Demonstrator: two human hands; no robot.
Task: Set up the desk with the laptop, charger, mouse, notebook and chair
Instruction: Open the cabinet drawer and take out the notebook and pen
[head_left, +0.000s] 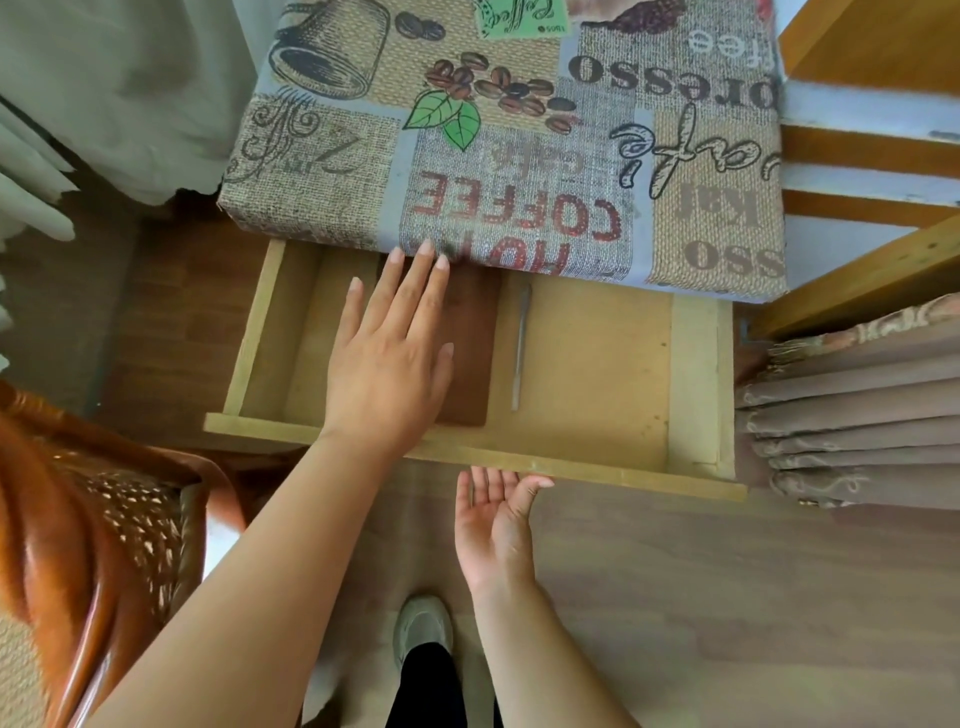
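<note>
The desk (519, 130) wears a coffee-print cloth, and its wooden drawer (597, 467) is pulled out toward me. Inside lies a brown notebook (470, 353), partly under my left hand (389, 353), which reaches in flat with fingers spread over it. A slim metal pen (519, 343) rests just right of the notebook. Below the drawer's front edge my right hand (496, 525) is held palm up with nothing in it. The orange wicker chair (78, 519) stands at the lower left. Laptop, charger and mouse are out of sight.
Pale curtains (104, 93) hang at the upper left. Folded brown drapes (857, 415) lie right of the drawer, below wooden shelf boards (872, 161). My shoe (421, 629) stands on the wood-pattern floor (727, 597) below the drawer.
</note>
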